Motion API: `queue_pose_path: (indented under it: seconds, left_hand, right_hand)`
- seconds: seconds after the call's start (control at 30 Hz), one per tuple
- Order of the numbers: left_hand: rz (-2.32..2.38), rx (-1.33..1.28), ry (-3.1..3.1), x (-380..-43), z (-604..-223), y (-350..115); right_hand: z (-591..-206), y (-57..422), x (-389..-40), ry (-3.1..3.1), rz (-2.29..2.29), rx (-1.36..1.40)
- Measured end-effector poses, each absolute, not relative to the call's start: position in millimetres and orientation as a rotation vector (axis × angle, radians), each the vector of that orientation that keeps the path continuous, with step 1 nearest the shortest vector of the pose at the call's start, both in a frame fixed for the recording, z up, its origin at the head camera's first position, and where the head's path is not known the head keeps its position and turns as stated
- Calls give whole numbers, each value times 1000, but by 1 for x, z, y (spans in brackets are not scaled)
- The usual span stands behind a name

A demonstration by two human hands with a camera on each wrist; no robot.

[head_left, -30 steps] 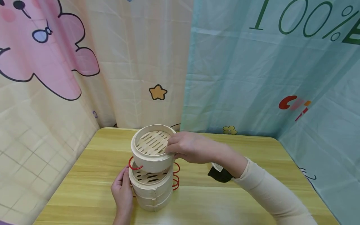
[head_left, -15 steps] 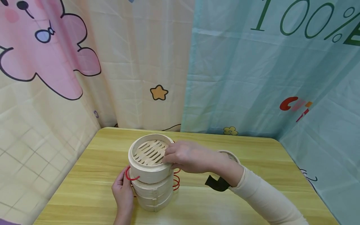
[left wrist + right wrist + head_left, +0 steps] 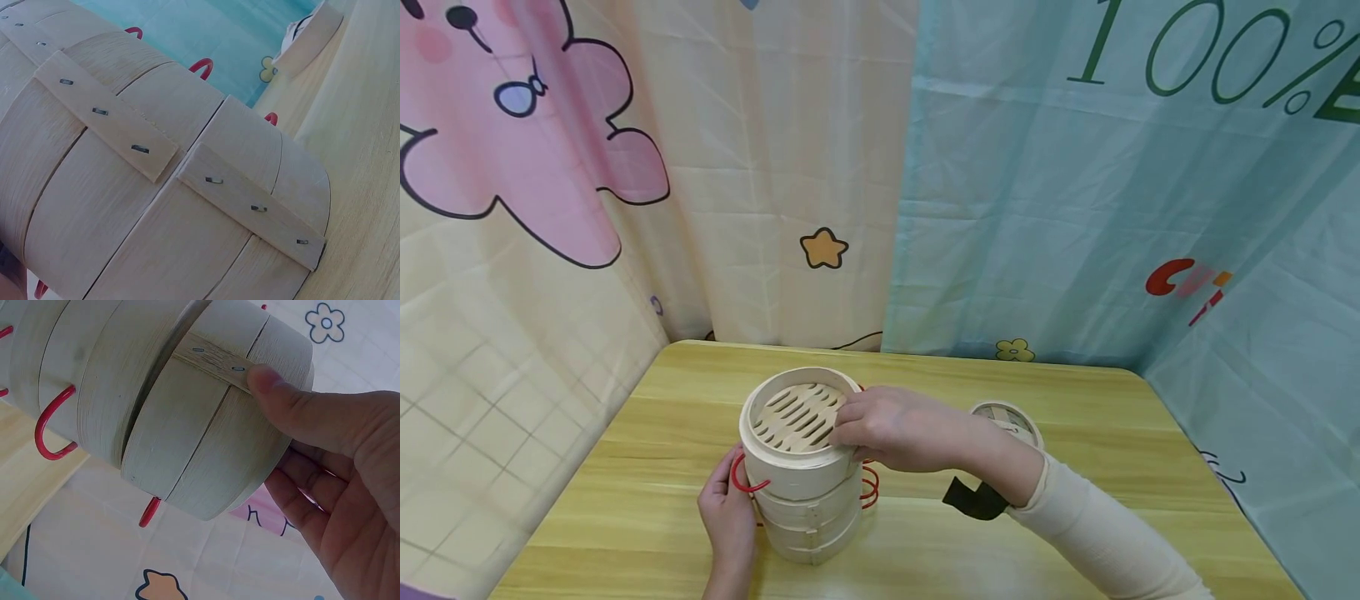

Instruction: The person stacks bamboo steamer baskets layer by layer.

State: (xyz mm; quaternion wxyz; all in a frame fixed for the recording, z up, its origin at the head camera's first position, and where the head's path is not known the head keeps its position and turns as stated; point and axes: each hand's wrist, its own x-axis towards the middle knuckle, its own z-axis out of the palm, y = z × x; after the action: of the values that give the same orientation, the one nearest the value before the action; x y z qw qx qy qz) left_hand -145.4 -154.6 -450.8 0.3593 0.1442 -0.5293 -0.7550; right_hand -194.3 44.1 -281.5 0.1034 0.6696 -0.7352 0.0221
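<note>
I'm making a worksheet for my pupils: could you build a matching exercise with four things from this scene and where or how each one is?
1. Right hand
2. Left hand
3. Round bamboo piece
4. Star

A. Orange, on the curtain
B. On the table, partly hidden
C. Beside the stack's lower tiers
D. Gripping the top tier

Pairs: 1-D, 2-C, 3-B, 4-A
</note>
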Motion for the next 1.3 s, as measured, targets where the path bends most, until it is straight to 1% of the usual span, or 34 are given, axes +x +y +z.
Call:
queue_pose_path:
  seconds: [0.27, 0.57, 1.3]
  left_hand:
    - [-1956, 303, -1321, -144, -450, -153]
    - [-1968, 371, -1336, -142, -449, -152]
    - [-1952, 342, -1299, -144, -448, -151]
  right_hand:
    - [-287, 42, -192, -2146, 22, 1958]
    - [-288, 43, -190, -2185, 49, 1957]
    - [-298, 45, -193, -2142, 143, 1958]
